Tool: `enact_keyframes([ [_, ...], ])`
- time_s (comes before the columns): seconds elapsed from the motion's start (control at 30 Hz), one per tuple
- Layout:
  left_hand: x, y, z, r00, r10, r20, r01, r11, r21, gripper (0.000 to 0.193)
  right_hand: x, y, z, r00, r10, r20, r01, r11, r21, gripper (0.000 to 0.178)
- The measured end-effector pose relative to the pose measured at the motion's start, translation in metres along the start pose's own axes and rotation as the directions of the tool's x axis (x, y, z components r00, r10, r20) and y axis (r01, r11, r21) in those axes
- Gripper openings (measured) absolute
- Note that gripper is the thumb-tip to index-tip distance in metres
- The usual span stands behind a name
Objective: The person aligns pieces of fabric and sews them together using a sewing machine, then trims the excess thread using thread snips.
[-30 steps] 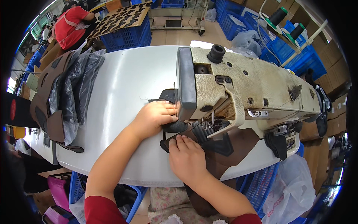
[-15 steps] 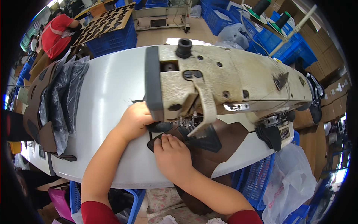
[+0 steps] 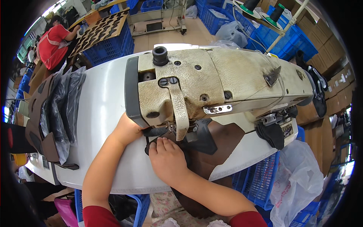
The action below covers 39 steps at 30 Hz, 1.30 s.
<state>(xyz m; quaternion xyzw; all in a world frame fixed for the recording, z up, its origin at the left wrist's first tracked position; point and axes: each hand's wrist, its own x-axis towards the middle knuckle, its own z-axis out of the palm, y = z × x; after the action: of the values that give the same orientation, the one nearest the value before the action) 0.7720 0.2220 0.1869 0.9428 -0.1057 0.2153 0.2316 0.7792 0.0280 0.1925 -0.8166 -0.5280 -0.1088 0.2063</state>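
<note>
Plainly, we see the right hand (image 3: 168, 158), the nearer, flat on the brown piece (image 3: 228, 139), its grip unclasped, the broad part spreading rightward beneath the sewing machine (image 3: 234, 77) on the bench (image 3: 102, 94), while the left hand (image 3: 129, 129) sits farther left, its hidden grip beyond our telling

The right hand (image 3: 167, 158) lies palm-down; the left hand (image 3: 129, 129) is half-hidden.

Brown panel (image 3: 231, 136) | black patch (image 3: 207, 140) on top | mostly flat — lower part draped over table edge (image 3: 145, 187)
</note>
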Motion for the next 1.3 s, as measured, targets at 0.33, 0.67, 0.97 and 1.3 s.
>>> enact_keyframes([
  [0.33, -0.006, -0.009, 0.008, 0.997, -0.071, -0.005, 0.071, 0.997, 0.011, 0.041, 0.001, 0.006, -0.003, 0.999, -0.032, 0.039, 0.029, 0.997, 0.077, 0.027],
  [0.67, 0.000, -0.012, 0.006, 0.998, -0.064, -0.014, 0.065, 0.993, 0.098, 0.037, 0.007, 0.016, -0.001, 0.998, -0.016, 0.058, 0.009, 0.993, 0.122, 0.028],
  [0.97, 0.006, -0.013, 0.007, 0.991, -0.116, -0.065, 0.117, 0.993, 0.020, 0.033, 0.012, 0.018, 0.004, 0.998, -0.025, 0.050, 0.021, 0.998, 0.065, 0.027],
  [1.3, 0.010, -0.011, 0.003, 0.999, -0.043, -0.026, 0.046, 0.991, 0.123, 0.032, 0.008, 0.017, 0.005, 0.999, -0.044, 0.023, 0.043, 0.998, 0.052, 0.028],
])
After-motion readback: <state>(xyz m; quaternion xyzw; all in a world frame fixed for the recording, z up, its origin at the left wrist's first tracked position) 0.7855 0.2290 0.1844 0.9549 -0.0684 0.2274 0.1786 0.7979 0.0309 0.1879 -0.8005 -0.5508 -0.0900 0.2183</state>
